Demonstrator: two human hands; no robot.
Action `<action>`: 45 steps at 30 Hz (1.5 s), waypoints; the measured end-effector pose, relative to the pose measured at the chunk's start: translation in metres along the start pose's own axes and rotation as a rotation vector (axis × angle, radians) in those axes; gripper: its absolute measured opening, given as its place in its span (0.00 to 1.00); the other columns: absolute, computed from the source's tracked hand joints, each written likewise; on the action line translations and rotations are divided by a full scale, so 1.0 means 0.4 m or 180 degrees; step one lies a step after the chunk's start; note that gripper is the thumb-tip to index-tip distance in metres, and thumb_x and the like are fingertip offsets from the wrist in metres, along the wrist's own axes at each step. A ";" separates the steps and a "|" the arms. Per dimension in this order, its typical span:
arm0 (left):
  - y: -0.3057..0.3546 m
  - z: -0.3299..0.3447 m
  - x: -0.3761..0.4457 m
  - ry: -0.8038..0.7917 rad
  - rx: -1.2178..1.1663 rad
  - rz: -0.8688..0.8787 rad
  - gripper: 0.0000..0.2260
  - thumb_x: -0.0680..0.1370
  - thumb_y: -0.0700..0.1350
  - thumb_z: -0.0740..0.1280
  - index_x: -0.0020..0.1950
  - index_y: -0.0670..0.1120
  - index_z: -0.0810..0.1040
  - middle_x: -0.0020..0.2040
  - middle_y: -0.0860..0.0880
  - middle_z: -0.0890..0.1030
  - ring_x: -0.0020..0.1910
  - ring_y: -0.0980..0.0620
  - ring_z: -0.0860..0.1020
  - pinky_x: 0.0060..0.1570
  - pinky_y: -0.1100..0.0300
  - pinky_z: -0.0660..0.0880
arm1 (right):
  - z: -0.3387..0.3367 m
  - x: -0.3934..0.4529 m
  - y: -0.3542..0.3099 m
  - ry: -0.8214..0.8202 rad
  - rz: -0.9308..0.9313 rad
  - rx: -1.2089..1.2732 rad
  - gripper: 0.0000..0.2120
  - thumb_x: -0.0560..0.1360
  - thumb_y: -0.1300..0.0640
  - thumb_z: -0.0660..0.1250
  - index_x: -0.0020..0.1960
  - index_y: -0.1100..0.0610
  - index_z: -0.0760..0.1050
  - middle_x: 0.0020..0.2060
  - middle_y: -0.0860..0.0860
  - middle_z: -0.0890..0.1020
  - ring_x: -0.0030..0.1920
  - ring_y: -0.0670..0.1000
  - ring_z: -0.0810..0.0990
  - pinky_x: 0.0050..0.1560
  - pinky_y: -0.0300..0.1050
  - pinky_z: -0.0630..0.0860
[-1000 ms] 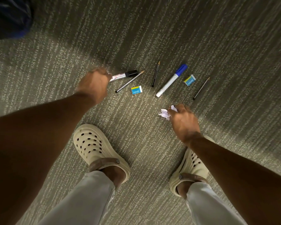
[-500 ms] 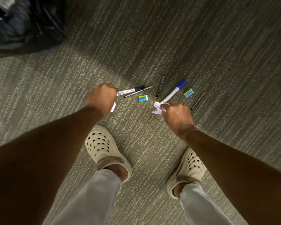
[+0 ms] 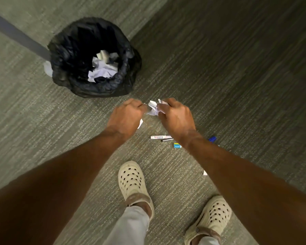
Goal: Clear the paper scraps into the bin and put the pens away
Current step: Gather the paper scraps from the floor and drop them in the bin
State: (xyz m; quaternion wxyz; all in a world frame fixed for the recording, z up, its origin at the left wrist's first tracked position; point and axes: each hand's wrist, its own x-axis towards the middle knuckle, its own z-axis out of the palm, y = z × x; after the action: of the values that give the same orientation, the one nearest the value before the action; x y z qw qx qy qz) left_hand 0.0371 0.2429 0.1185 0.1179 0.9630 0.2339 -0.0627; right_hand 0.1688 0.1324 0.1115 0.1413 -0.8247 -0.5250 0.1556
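Note:
My right hand (image 3: pixel 175 117) is shut on a crumpled white paper scrap (image 3: pixel 153 108), held above the carpet. My left hand (image 3: pixel 126 116) is closed beside it with a small white paper scrap (image 3: pixel 140 124) sticking out under the palm. The bin (image 3: pixel 94 57), lined with a black bag and holding crumpled paper, stands up and to the left of both hands. On the carpet below my right wrist lie a white marker (image 3: pixel 160 137), a thin black pencil (image 3: pixel 166 140) and the blue cap of another marker (image 3: pixel 212 139), mostly hidden by my arm.
A small blue and white eraser (image 3: pixel 177 145) lies by the pens. A bit of white paper (image 3: pixel 205 173) shows at the edge of my right forearm. My two feet in cream clogs (image 3: pixel 132 179) stand on the grey carpet. A dark strip (image 3: pixel 16 34) runs behind the bin.
Both hands rose from the floor and came together, each carrying paper. The view swung up and left, bringing the whole bin into sight; the pens now lie under my right arm.

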 end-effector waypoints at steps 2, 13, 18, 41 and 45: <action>-0.062 -0.040 0.004 0.0270 -0.0030 -0.0020 0.15 0.63 0.31 0.74 0.49 0.40 0.82 0.41 0.42 0.81 0.41 0.39 0.79 0.33 0.48 0.79 | -0.013 0.063 -0.055 0.0130 -0.0145 -0.0021 0.10 0.67 0.65 0.73 0.47 0.58 0.83 0.40 0.57 0.82 0.33 0.60 0.81 0.30 0.46 0.77; -0.437 -0.174 0.109 0.0638 0.0339 -0.0451 0.07 0.69 0.31 0.68 0.45 0.38 0.80 0.41 0.40 0.79 0.43 0.38 0.77 0.34 0.44 0.78 | -0.009 0.447 -0.302 0.0329 -0.0876 -0.0188 0.09 0.71 0.64 0.65 0.49 0.62 0.81 0.46 0.60 0.81 0.40 0.64 0.80 0.36 0.52 0.77; -0.479 -0.143 0.133 0.0188 0.0294 -0.0723 0.08 0.72 0.33 0.66 0.50 0.38 0.79 0.45 0.39 0.78 0.49 0.36 0.76 0.41 0.43 0.77 | 0.065 0.528 -0.319 -0.0133 -0.1185 -0.0571 0.09 0.73 0.63 0.65 0.51 0.65 0.79 0.50 0.61 0.78 0.47 0.64 0.78 0.38 0.53 0.75; -0.339 -0.122 0.069 -0.0535 0.0761 -0.1025 0.49 0.69 0.70 0.61 0.77 0.40 0.50 0.77 0.36 0.51 0.77 0.39 0.51 0.75 0.42 0.48 | 0.030 0.414 -0.214 -0.0998 -0.1005 -0.1157 0.45 0.71 0.36 0.59 0.77 0.59 0.47 0.77 0.60 0.50 0.77 0.58 0.47 0.76 0.55 0.47; -0.188 -0.073 0.008 -0.0646 0.0562 -0.0663 0.47 0.70 0.68 0.62 0.77 0.40 0.51 0.77 0.37 0.53 0.77 0.40 0.52 0.75 0.44 0.48 | -0.002 0.251 -0.072 -0.0963 -0.0682 -0.0845 0.41 0.72 0.42 0.63 0.76 0.60 0.52 0.75 0.62 0.58 0.75 0.60 0.56 0.74 0.55 0.55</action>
State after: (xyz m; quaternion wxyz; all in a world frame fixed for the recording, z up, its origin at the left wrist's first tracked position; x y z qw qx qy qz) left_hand 0.0068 0.3166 0.1311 0.0486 0.9289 0.3129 -0.1918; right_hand 0.1858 0.2354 0.1128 -0.0331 -0.7428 -0.6408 0.1912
